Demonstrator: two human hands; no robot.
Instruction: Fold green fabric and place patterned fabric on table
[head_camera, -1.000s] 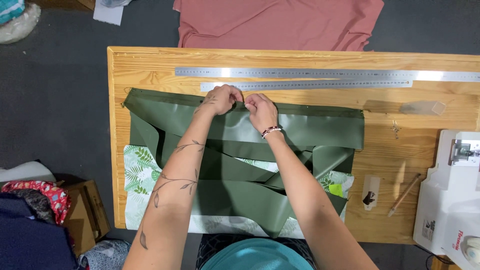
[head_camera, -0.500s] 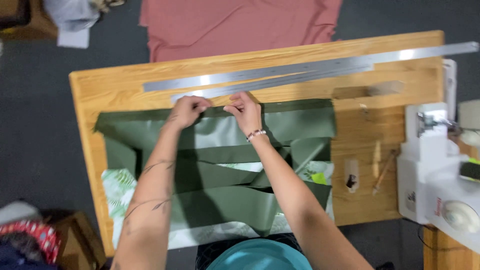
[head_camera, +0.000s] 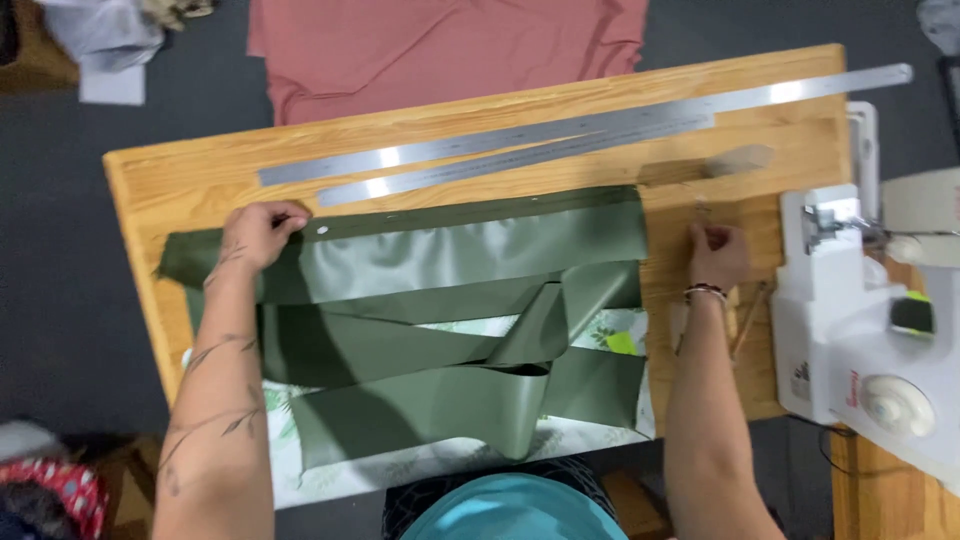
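Observation:
A long olive-green fabric (head_camera: 470, 260) lies in folded, overlapping bands across the wooden table (head_camera: 170, 180). My left hand (head_camera: 255, 235) grips the fabric's top edge near its left end, fingers curled on it. My right hand (head_camera: 715, 255) is off the fabric, resting on bare wood just past its right end. Its fingertips are pinched together, and anything between them is too small to make out. Under the green bands lies a white cloth with a green leaf print (head_camera: 420, 460).
Two long steel rulers (head_camera: 520, 140) lie along the far side of the table. A white sewing machine (head_camera: 860, 330) stands at the right edge. Pink cloth (head_camera: 440, 45) lies on the dark floor beyond. A thin wooden stick (head_camera: 750, 315) lies by my right wrist.
My hands, together at the middle of the fabric's top edge before, have moved apart: the left slid to the left end, the right left the fabric for the bare table.

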